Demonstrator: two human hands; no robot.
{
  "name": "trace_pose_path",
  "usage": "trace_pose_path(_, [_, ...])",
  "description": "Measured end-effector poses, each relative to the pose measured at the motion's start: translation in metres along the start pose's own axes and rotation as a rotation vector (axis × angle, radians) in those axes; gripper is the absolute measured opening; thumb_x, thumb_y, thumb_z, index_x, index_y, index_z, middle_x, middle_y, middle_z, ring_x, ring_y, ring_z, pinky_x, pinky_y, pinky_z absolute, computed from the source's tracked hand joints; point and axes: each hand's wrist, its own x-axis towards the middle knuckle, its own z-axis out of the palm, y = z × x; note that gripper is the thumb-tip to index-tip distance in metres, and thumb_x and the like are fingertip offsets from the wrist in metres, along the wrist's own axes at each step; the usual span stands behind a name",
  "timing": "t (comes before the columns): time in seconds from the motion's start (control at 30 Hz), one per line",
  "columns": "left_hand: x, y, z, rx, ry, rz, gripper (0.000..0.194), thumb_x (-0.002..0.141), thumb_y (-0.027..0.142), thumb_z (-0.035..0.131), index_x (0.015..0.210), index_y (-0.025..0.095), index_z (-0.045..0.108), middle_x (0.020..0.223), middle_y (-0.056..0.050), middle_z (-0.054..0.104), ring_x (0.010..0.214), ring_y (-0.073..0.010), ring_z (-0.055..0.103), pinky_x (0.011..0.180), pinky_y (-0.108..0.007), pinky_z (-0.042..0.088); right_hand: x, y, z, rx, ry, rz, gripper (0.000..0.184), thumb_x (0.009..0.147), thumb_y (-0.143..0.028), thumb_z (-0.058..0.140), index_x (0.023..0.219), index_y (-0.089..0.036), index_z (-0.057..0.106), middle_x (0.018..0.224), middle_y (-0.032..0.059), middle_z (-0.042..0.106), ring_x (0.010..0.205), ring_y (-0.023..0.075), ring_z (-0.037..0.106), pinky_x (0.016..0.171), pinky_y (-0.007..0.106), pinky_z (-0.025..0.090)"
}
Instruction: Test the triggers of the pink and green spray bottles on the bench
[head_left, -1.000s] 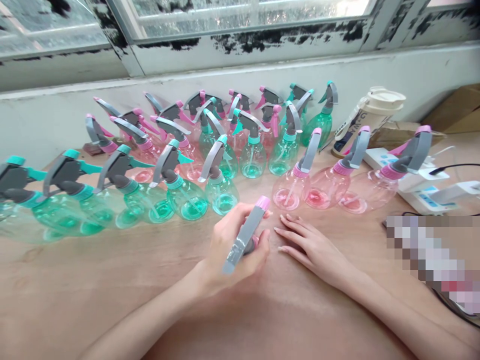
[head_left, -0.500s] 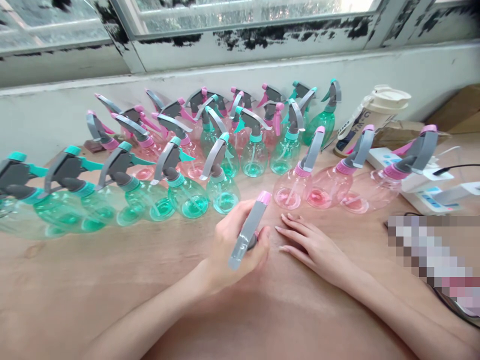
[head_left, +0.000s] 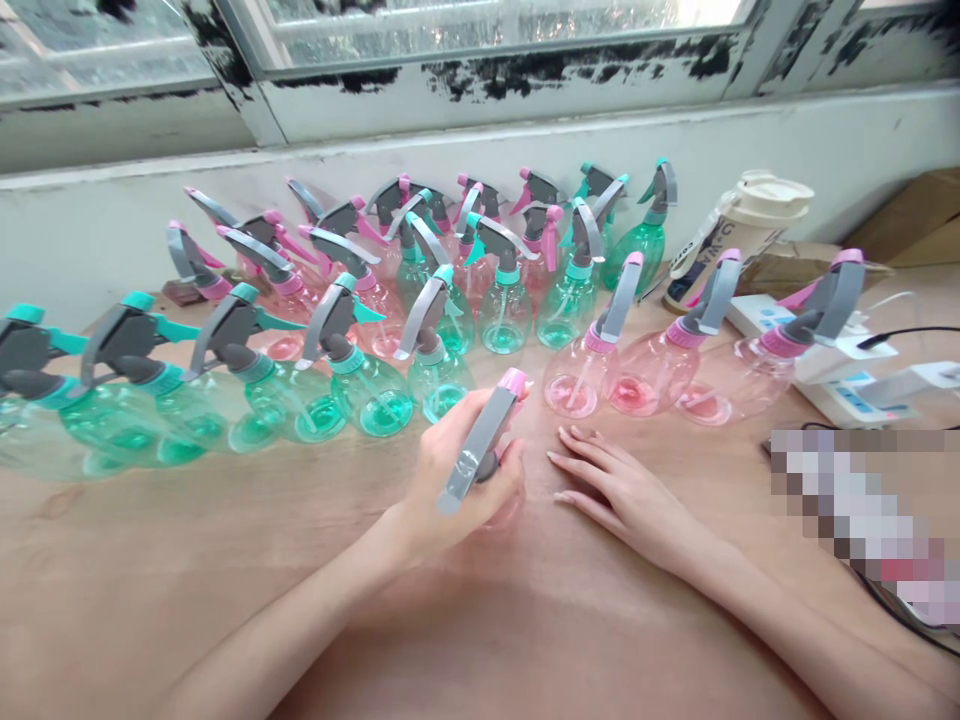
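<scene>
My left hand point(head_left: 450, 480) is wrapped round a spray bottle point(head_left: 484, 435) with a grey trigger head and pink nozzle. Its pink clear body mostly hides behind the hand; a bit shows below the fingers. My right hand point(head_left: 615, 480) lies flat on the wooden table point(head_left: 420, 640), fingers apart, holding nothing. Just beyond the right hand stand three pink spray bottles point(head_left: 574, 375). Past the left hand is a row of several green spray bottles point(head_left: 379, 395) with grey heads and turquoise nozzles.
More pink and green spray bottles point(head_left: 504, 305) stand in rows against the wall. A cream lidded cup point(head_left: 765, 215) is behind them at right. White power strips point(head_left: 847, 390) with plugs and a blurred-out object point(head_left: 870, 530) lie on the right. Cardboard point(head_left: 911, 220) leans in the corner.
My left hand has shifted slightly left, and the spray bottle's head is tilted a little differently, with part of its pink body now showing. My right hand rests in the same place.
</scene>
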Motion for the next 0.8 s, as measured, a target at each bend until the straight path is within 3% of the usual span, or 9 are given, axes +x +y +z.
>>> trace_pose_path(0.27, [0.002, 0.001, -0.002, 0.001, -0.018, -0.044, 0.042, 0.086, 0.015, 0.059, 0.127, 0.022, 0.057, 0.119, -0.011, 0.069, 0.087, -0.017, 0.07, 0.075, -0.028, 0.06, 0.0, -0.001, 0.0, 0.026, 0.014, 0.012, 0.04, 0.097, -0.037, 0.054, 0.133, -0.021, 0.062, 0.145, 0.0138, 0.055, 0.137, 0.0318, 0.048, 0.112, 0.057, 0.041])
trace_pose_path(0.5, [0.004, -0.001, -0.003, 0.01, -0.01, -0.045, 0.035, 0.087, 0.017, 0.059, 0.122, 0.021, 0.057, 0.114, -0.01, 0.069, 0.094, -0.0189, 0.07, 0.081, -0.031, 0.059, 0.0, -0.001, -0.001, 0.009, 0.002, 0.004, 0.041, 0.098, -0.038, 0.052, 0.132, -0.018, 0.062, 0.146, 0.0154, 0.054, 0.137, 0.0322, 0.047, 0.112, 0.057, 0.041])
trace_pose_path(0.7, [0.007, 0.007, -0.009, 0.139, 0.044, 0.01, 0.007, 0.084, 0.023, 0.062, 0.091, 0.021, 0.059, 0.082, -0.002, 0.066, 0.068, -0.015, 0.066, 0.065, -0.028, 0.055, 0.0, 0.0, 0.0, 0.027, 0.015, 0.011, 0.041, 0.097, -0.037, 0.054, 0.134, -0.021, 0.061, 0.146, 0.014, 0.054, 0.137, 0.0318, 0.047, 0.112, 0.057, 0.04])
trace_pose_path(0.8, [0.008, 0.007, -0.011, 0.136, 0.04, 0.014, 0.007, 0.085, 0.025, 0.062, 0.091, 0.022, 0.059, 0.079, 0.0, 0.064, 0.063, -0.0142, 0.063, 0.064, -0.028, 0.053, 0.0, 0.0, 0.0, 0.02, 0.001, 0.007, 0.041, 0.097, -0.037, 0.053, 0.134, -0.02, 0.061, 0.146, 0.0146, 0.054, 0.137, 0.0318, 0.047, 0.112, 0.057, 0.04])
